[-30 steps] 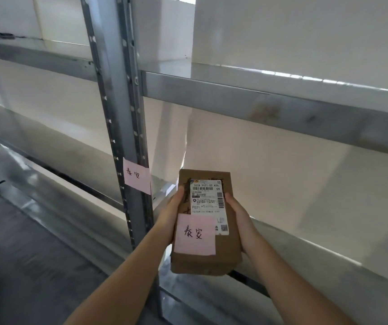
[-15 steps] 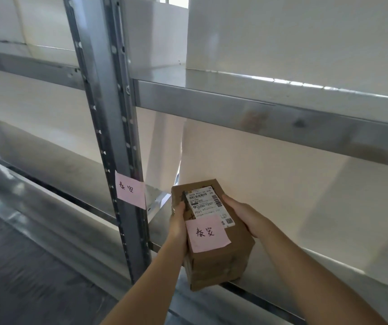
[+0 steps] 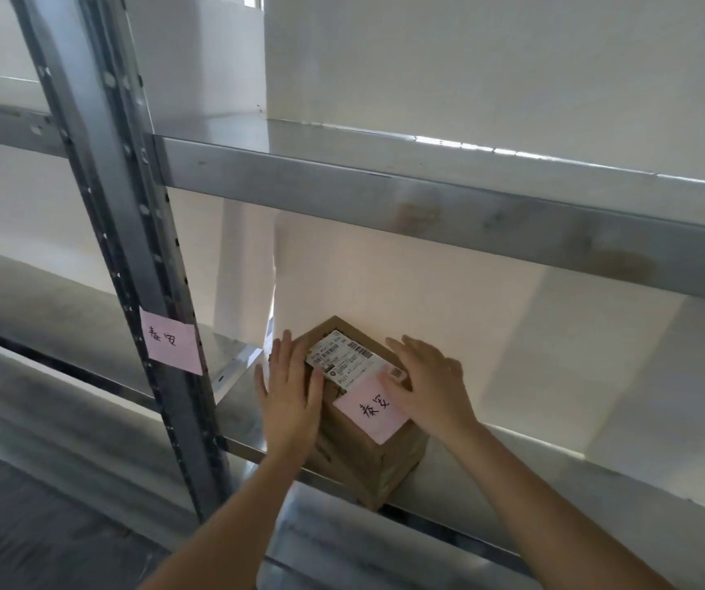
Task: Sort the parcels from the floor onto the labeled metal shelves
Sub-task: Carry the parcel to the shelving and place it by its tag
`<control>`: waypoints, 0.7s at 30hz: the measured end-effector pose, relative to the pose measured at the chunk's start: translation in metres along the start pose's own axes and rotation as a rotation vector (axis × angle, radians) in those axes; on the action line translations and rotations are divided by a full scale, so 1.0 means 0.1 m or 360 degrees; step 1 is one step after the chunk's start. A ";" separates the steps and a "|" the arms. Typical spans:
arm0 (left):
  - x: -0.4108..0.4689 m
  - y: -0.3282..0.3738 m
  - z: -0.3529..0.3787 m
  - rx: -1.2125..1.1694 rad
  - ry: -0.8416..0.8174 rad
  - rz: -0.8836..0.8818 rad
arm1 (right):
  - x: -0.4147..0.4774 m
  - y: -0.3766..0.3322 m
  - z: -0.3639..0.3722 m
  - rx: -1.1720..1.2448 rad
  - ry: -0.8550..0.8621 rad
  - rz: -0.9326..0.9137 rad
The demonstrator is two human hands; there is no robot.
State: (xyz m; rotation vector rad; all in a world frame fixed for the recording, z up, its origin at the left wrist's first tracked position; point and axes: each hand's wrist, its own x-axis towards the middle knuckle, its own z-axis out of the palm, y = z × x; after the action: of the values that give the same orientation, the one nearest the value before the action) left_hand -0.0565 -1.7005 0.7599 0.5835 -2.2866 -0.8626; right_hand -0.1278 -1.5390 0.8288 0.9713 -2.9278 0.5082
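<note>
A brown cardboard parcel (image 3: 367,457) with a white shipping label (image 3: 342,359) and a pink handwritten note (image 3: 374,413) rests on the metal shelf (image 3: 512,466), at its left end. Its near corner sits at the shelf's front edge. My left hand (image 3: 293,398) lies flat against the parcel's left side, fingers straight and spread. My right hand (image 3: 427,385) lies flat on its top right, fingers also extended. Neither hand curls around the parcel. A pink label (image 3: 170,340) with matching handwriting is stuck on the upright post (image 3: 129,232) just left of the parcel.
An upper shelf (image 3: 427,193) runs above the parcel, leaving a tall gap. A lower shelf (image 3: 342,547) shows below. A neighbouring bay's shelf (image 3: 44,308) extends to the left of the post. Dark floor (image 3: 23,525) lies at the bottom left. A white wall backs the shelves.
The parcel went from being held in front of the shelf to resting on it. Both hands loosened from a grip to flat, spread fingers on the parcel.
</note>
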 end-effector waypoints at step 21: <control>0.15 -0.59 -0.69 0.0983 -0.0604 0.0556 | -0.14 0.03 0.36 -0.0294 -0.0244 -0.0099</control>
State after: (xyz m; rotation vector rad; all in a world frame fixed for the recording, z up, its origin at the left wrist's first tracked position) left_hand -0.0092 -1.7792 0.7656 0.2601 -2.9003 -0.0834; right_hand -0.1154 -1.5400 0.7924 1.1184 -2.9965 0.1635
